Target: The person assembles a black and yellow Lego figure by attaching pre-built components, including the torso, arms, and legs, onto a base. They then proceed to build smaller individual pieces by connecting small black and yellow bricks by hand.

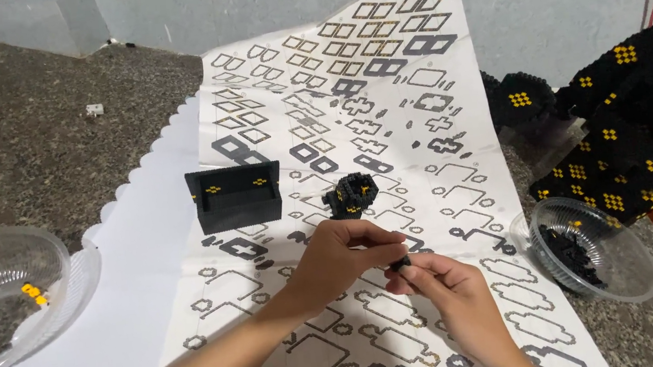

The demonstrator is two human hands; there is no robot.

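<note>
Two hands meet low in the middle of the frame, over a white pattern sheet (381, 84) printed with black and yellow outlines. Left hand (337, 257) reaches in from the lower left, its fingers (375, 238) closed together on a small black piece (400, 263). Right hand (450, 287) comes up from the bottom edge, its fingers (413, 272) pinched on the same piece from below, so both hands touch it at once.

Just above the hands, on the sheet, sits a small rounded black beadwork lump (351, 194) with a few yellow dots. Left of it stands an open black beaded box (235, 197) with yellow marks on its inner wall.

At the lower right, a clear bowl (624, 260) holds black beads (573, 256). At the left edge, a second clear bowl (3, 267) holds a few yellow beads (33, 293).

Farther off, at the upper right, lies a large black beaded panel (622, 142) with yellow squares. All rests on a speckled stone surface (38, 130) against a pale wall.
</note>
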